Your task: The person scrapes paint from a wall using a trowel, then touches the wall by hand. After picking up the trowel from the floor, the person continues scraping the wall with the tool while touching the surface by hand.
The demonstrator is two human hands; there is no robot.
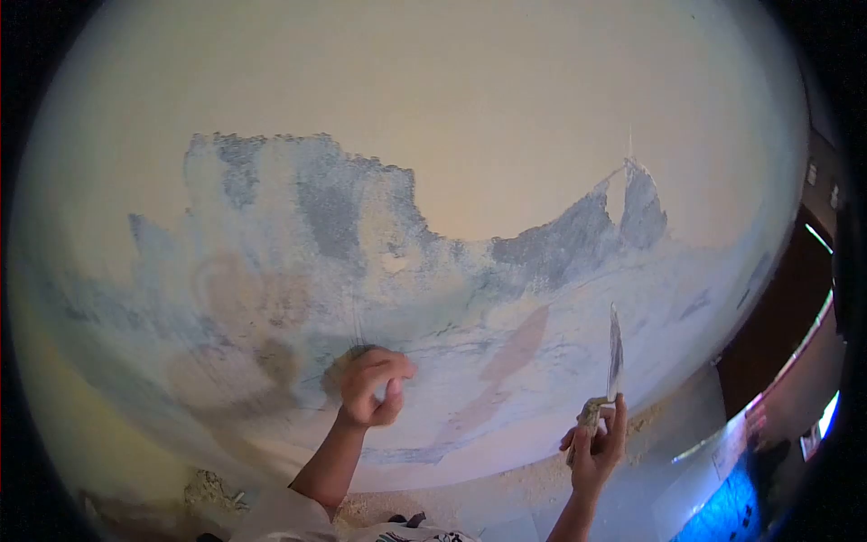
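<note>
A wall [506, 108] fills most of the view, cream above and patchy blue-grey and whitish below, with a jagged edge between. My right hand [596, 444], at the lower right, grips the handle of a trowel [616, 352]. Its thin metal blade points upward, seen nearly edge-on. At the lower centre my left hand [371, 388] is raised close to the wall, with its fingers curled in toward the thumb. What it holds, if anything, cannot be made out. Shadows fall on the wall beside both hands.
Crumbly debris [212, 490] lies low at the left, with more scraps along the foot of the wall. On the right are a dark brown panel [768, 334] and a bright blue item [727, 501].
</note>
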